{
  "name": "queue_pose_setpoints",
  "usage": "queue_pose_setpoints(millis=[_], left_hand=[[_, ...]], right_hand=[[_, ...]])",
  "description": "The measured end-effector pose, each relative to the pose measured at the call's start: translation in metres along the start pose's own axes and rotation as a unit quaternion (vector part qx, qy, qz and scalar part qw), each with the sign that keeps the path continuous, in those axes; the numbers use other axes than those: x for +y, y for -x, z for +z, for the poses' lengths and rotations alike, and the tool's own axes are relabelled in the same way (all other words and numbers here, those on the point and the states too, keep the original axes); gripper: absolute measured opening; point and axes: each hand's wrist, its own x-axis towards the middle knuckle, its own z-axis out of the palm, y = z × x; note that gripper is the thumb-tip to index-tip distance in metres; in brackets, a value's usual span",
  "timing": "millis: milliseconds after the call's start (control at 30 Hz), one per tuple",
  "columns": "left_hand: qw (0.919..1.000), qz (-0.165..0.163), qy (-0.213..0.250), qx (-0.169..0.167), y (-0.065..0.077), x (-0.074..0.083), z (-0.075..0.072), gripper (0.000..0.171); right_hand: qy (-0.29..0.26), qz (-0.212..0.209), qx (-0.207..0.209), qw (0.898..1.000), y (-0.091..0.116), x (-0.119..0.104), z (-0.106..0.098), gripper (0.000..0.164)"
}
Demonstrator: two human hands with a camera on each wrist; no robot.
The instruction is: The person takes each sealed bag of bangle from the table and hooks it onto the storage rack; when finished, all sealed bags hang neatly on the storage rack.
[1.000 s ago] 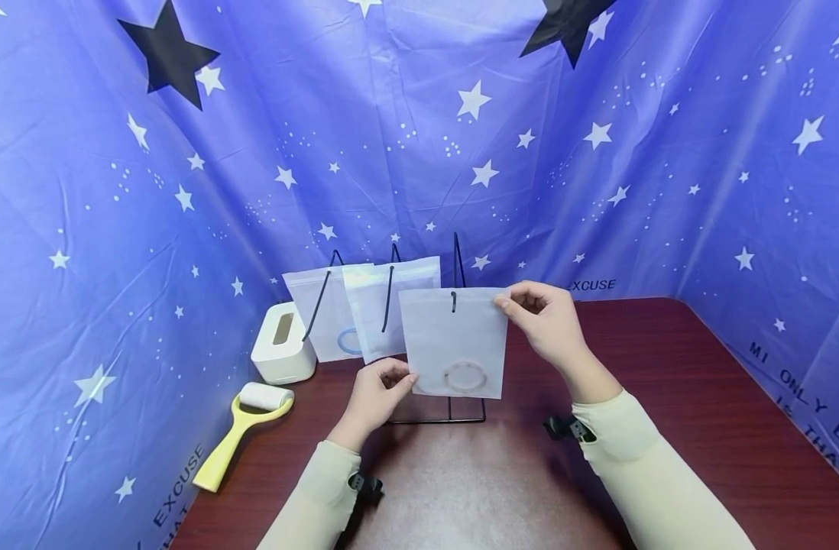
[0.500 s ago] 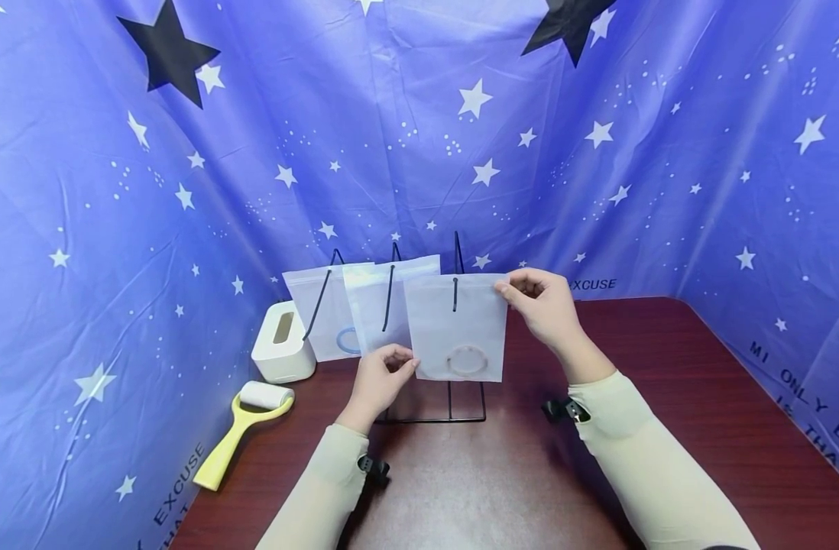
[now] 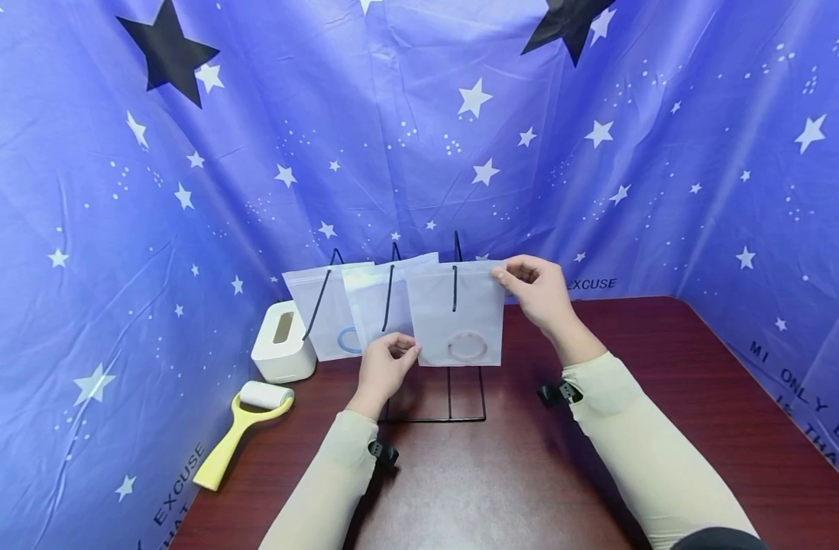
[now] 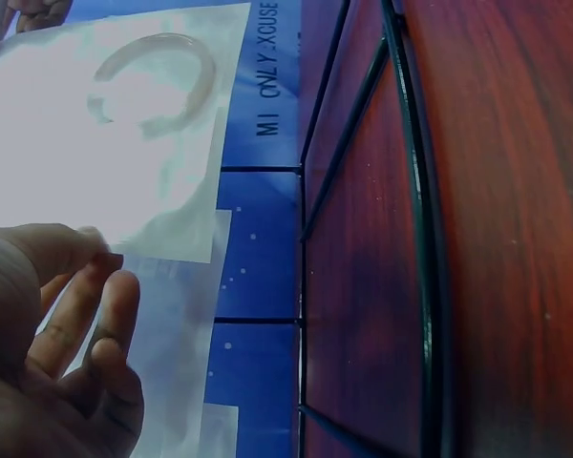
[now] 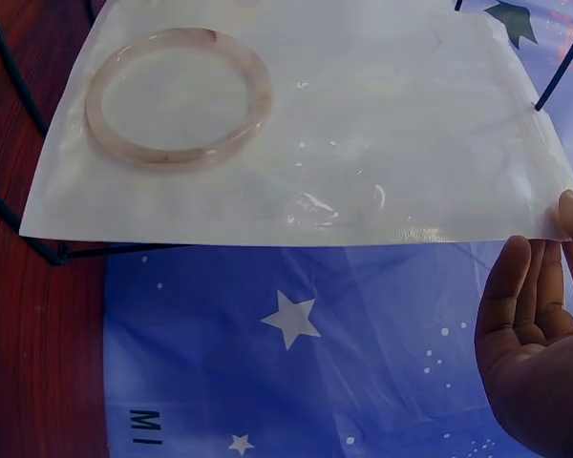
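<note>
A translucent white zip bag [image 3: 454,305] hangs on the right hook [image 3: 455,294] of a black wire rack [image 3: 433,419], the hook passing through its top hole. Inside, near the bottom, lies a pale pinkish bangle [image 5: 177,100]. My right hand [image 3: 539,298] pinches the bag's upper right corner between thumb and fingers. Lower down, my left hand [image 3: 385,367] pinches its left edge; the left wrist view shows thumb and index finger meeting there. Behind to the left hang a second white bag [image 3: 378,298] and a third bag [image 3: 316,305] with a blue bangle [image 3: 348,340] in it.
A white tissue box [image 3: 285,355] stands left of the rack. In front of it lies a lint roller [image 3: 230,443] with a yellow handle. Blue star-printed cloth [image 3: 419,153] surrounds the dark red table [image 3: 598,428] at the back and sides.
Both hands have moved up and away with the front bag, sliding it farther back along its hook. More of the hook now sticks out in front, and the bag hangs beside the other two.
</note>
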Motion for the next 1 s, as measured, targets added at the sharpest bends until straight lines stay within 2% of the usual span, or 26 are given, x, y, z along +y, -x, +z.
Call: queue_pose_setpoints(millis=[167,400,633,833,1000], left_hand=[[0.9999,-0.011,-0.011,0.006,-0.005,0.002,0.002,0.005],[0.9985,-0.022,-0.047,0.015,-0.011,0.004,0.003,0.008],[0.9958,-0.035,-0.082,0.018,-0.018,0.007,0.006,0.011],[0.9954,-0.025,-0.087,0.033,-0.022,0.007,0.009,0.01],[0.9948,-0.021,-0.09,0.041,-0.022,0.007,0.011,0.008]], right_hand=[[-0.021,0.003,0.005,1.0,-0.008,0.007,0.002,0.023],[-0.019,0.023,0.01,1.0,-0.017,0.013,0.003,0.026],[-0.024,0.043,0.024,0.998,-0.026,0.013,0.004,0.021],[-0.032,0.03,0.033,0.998,-0.031,0.02,0.007,0.025],[-0.037,0.029,0.037,0.998,-0.032,0.023,0.008,0.021]])
